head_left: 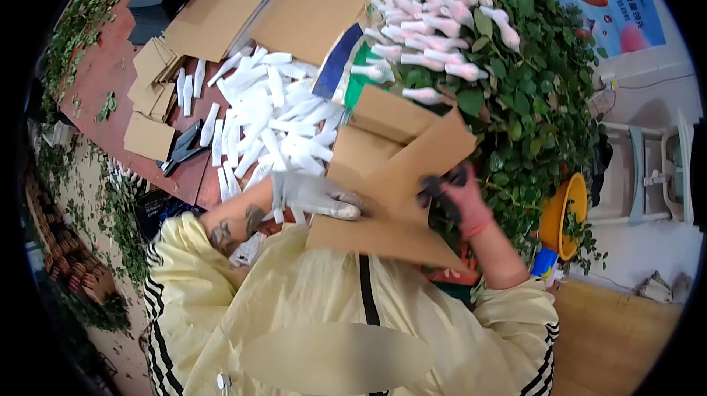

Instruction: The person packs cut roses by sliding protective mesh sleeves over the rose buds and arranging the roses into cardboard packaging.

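A folded sheet of brown cardboard (pixel 390 237) with raised flaps lies in front of my body. My left hand (pixel 313 195), in a grey-white glove, rests on its left part, fingers stretched out and lying against the board. At the right side, my right hand (pixel 455 197), in a pink glove with dark fingers, has its fingers curled at the edge of an upright flap. The fingertips there are partly hidden. White mesh sleeves (pixel 276 120) lie heaped just beyond my left hand. Pink flower heads in white mesh sleeves (pixel 442 24) lie beyond the cardboard, on green leaves.
A black stapler (pixel 184 147) lies on the reddish table (pixel 96 90), beside small cardboard pieces (pixel 149 138). Larger cardboard sheets (pixel 213 16) and a dark stack (pixel 151 5) lie further back. Leafy stems (pixel 534 101) crowd the right side, near a yellow bucket (pixel 571 212).
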The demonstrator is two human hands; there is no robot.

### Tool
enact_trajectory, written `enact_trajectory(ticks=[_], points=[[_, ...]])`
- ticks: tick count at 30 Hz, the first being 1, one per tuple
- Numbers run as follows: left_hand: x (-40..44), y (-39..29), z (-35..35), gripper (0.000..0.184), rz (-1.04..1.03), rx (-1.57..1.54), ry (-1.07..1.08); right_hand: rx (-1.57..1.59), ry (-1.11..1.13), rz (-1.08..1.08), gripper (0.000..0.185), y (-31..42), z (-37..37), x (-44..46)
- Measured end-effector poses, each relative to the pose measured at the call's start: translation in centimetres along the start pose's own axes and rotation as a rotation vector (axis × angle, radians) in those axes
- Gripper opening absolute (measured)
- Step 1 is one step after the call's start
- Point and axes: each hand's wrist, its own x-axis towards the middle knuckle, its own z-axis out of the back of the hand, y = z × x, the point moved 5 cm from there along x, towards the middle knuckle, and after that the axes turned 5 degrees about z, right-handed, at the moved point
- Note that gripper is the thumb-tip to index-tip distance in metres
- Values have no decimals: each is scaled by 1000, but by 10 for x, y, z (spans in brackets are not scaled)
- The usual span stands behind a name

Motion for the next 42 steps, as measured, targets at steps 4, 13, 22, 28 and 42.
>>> enact_trajectory(ticks=[4, 13, 22, 28, 42], points=[[4, -41, -19, 70, -10, 441, 94, -134, 182, -239, 31, 51, -18, -16], [-2, -46, -47, 21, 327, 998, -560, -152, 55, -488, 18, -50, 2, 28], [-18, -62, -46, 29, 118, 1112, -789, -647, -100, -461, 22, -43, -35, 43], [10, -44, -40, 28, 477, 981, -311, -850, 56, -560, 29, -58, -28, 48], [16, -48, -32, 41, 370, 1150, -94, -1349, 223, -407, 31, -35, -40, 51]])
